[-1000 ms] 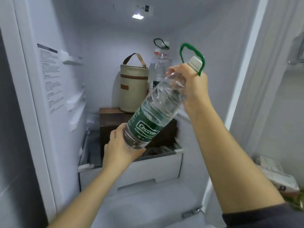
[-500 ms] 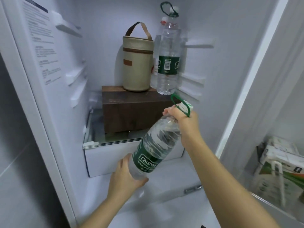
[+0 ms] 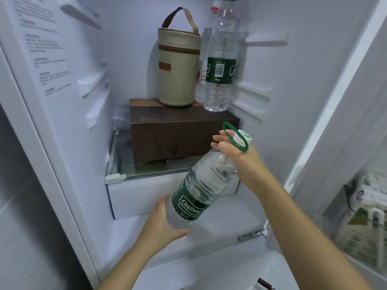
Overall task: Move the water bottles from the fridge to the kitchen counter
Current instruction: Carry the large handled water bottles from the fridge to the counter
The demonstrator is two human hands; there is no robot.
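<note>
The fridge (image 3: 62, 101) stands open, with a printed label (image 3: 46, 59) on its inner wall at the upper left of the frame. In the lower middle, in front of a white drawer (image 3: 142, 195), the left hand (image 3: 163, 225) cups the base of a tilted water bottle (image 3: 205, 181). The thumb is curled beneath it and the other fingers are hidden behind the plastic. The bottle slants up towards the right, green label facing out, and is held in the air in the fridge opening, clear of any shelf. Behind it, in the centre, a brown box (image 3: 178, 139) sits on the glass shelf over the drawer. On that box stands a beige bag (image 3: 178, 68) with a brown handle. Just to its right stands an upright water bottle (image 3: 219, 59), and a red-capped bottle (image 3: 204, 45) is partly hidden behind the two. Right of centre, the right hand (image 3: 245, 162) grips the tilted bottle by the neck, its fingertips (image 3: 222, 146) wrapped round the far side. A green loop (image 3: 230, 139) lies across the hand just under the white cap (image 3: 244, 136). At the lower right edge are some blurred cartons (image 3: 362, 216).
</note>
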